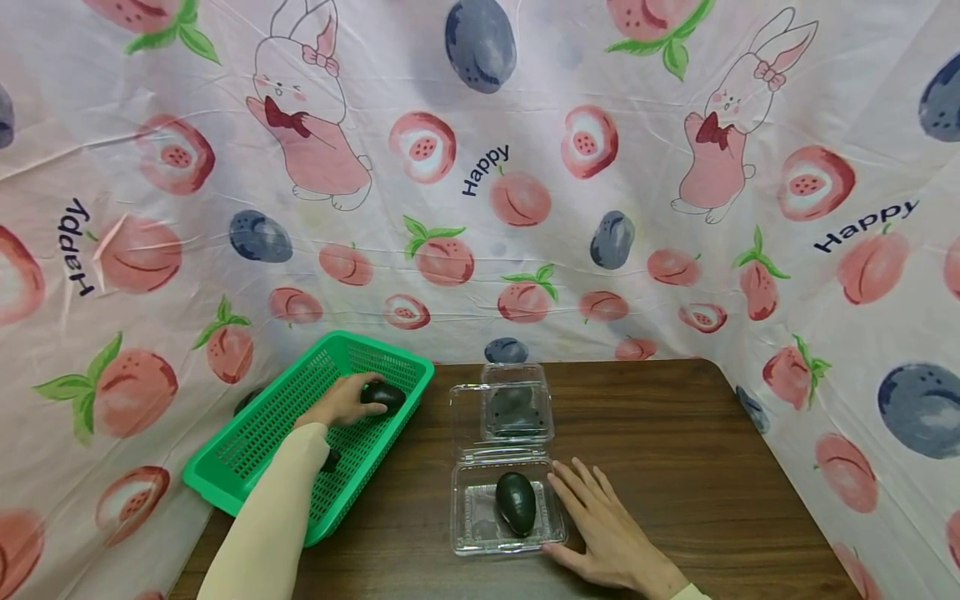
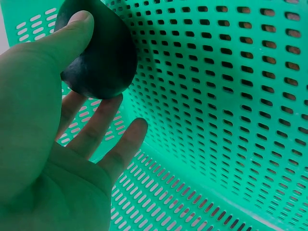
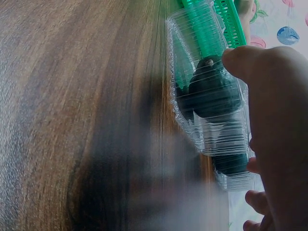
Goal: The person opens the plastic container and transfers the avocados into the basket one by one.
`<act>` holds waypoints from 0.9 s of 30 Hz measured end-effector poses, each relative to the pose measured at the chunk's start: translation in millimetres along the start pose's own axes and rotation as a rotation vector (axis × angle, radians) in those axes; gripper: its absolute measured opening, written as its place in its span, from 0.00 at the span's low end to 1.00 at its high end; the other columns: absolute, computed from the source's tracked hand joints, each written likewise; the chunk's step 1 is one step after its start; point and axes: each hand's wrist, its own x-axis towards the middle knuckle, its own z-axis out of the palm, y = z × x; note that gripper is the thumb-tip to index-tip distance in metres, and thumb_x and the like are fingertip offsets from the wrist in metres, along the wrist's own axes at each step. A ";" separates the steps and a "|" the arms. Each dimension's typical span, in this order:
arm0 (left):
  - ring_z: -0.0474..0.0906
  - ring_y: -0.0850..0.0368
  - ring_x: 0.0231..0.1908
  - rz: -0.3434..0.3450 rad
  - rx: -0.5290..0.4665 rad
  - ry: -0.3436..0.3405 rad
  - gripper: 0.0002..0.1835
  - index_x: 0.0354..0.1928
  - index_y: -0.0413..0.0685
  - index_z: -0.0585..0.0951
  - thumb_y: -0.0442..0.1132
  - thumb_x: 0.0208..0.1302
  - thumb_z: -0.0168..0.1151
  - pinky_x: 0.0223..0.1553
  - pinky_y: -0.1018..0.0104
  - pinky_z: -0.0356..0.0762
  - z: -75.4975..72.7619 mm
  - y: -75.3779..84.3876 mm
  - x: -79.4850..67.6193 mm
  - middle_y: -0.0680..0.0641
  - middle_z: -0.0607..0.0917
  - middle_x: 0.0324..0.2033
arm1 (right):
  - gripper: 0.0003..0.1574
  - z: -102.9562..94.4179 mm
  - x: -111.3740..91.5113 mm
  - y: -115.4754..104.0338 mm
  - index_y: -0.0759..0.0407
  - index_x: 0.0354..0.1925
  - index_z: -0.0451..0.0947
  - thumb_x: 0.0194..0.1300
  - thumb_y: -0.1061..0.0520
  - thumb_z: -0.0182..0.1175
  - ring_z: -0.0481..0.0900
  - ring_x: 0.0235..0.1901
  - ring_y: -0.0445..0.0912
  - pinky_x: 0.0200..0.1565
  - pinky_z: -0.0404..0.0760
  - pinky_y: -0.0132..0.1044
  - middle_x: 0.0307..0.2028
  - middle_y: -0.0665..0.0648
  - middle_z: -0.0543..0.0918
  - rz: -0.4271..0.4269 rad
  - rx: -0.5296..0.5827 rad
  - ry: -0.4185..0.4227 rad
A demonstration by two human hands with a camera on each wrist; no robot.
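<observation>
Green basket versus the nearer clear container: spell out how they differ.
The green basket is coloured, with slotted walls; the clear container is see-through. The green basket is much larger than the clear container. The green basket shows no lid, while the clear container has a hinged lid standing open. The left hand reaches into the green basket; the right hand is at the clear container's right edge. Both have dark fruit inside.

Wood-grain table (image 1: 637,433) | green basket (image 1: 386,350) left | open clear container (image 1: 474,504) middle | second container (image 1: 513,374) behind
</observation>
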 end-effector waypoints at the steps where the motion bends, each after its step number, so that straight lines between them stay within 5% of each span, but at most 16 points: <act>1: 0.76 0.22 0.72 0.002 0.001 0.000 0.35 0.80 0.39 0.75 0.46 0.80 0.73 0.66 0.29 0.82 0.2 0.0 0.3 0.25 0.76 0.77 | 0.60 -0.2 0.0 -0.1 0.62 0.80 0.76 0.70 0.22 0.70 0.77 0.78 0.68 0.89 0.18 0.33 0.80 0.63 0.79 0.000 0.001 0.000; 27: 0.68 0.20 0.79 0.004 -0.004 0.007 0.39 0.85 0.41 0.70 0.52 0.82 0.70 0.72 0.23 0.76 3.8 -0.1 -3.1 0.25 0.71 0.81 | 0.59 -1.0 -0.3 -2.2 0.62 0.79 0.77 0.70 0.22 0.71 0.78 0.78 0.67 0.88 0.19 0.32 0.80 0.62 0.79 -0.003 0.000 0.006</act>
